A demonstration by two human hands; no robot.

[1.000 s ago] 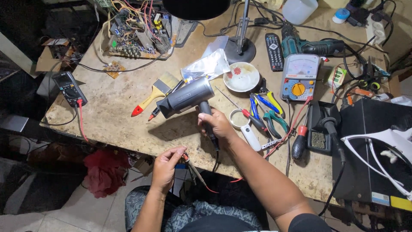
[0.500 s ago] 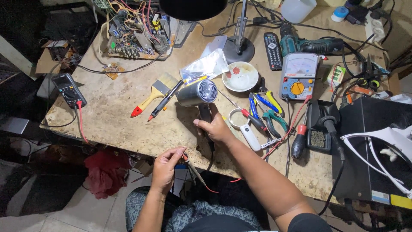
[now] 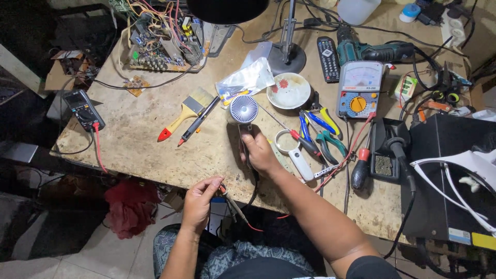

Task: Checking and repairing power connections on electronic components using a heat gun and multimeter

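Gripping the hair dryer (image 3: 243,111) by its handle, the right hand (image 3: 260,153) is closed tight round it, w/ the round grille end facing up toward the camera, over the workbench (image 3: 134,129) mid-front. Left hand (image 3: 199,199) sits at the near edge, fingers pinched shut on thin wires (image 3: 235,206) that hang off toward the lap; can't tell what the wire ends connect to.

Risks, as I judge them:
- Dryer cord runs down past the wires, so the two could snag if either hand pulls.
- White bowl (image 3: 289,90) and magnifier (image 3: 292,150) lie just right of the dryer; a swing that way could knock them.
- Pliers (image 3: 320,132) & screwdriver (image 3: 359,168) crowd the right side, near the forearm, so a sleeve or elbow drag could sweep them off.
- Soldering iron stand (image 3: 387,150) sits further right; if hot, it's a burn hazard for cords.

Paintbrush (image 3: 186,113) and multimeter (image 3: 82,109) at left are well apart.
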